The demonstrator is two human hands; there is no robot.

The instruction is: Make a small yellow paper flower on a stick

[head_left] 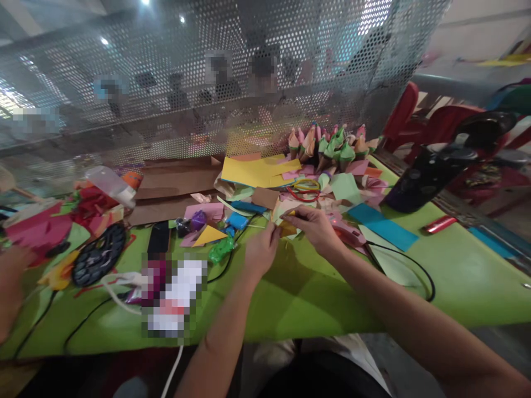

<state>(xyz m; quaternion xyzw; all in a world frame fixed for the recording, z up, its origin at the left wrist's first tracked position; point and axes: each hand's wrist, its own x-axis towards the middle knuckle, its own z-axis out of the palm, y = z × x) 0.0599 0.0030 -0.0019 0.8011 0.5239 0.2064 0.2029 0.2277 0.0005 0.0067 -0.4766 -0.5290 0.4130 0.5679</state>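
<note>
My left hand [262, 250] and my right hand [318, 228] meet over the middle of the green table [315, 298]. Between them is a small piece of yellow paper [287, 229], pinched by the fingers of both. Blur and the fingers hide its exact shape. Just right of my right hand lies a pink glue gun [349, 232] with a black cord. Beyond my hands are a brown paper piece [265, 198] and red and yellow loops [306, 190]. Left of my left hand lie a green crinkled wrapper [221, 250] and a blue item [237, 221].
Several small paper cones [332, 148] stand at the back right before a perforated metal screen [174, 105]. A dark bottle [418, 179] stands at right, near a red cylinder [440, 224]. Leftward lie a phone [159, 239], a black oval object [99, 254] and another person's hand [12, 282].
</note>
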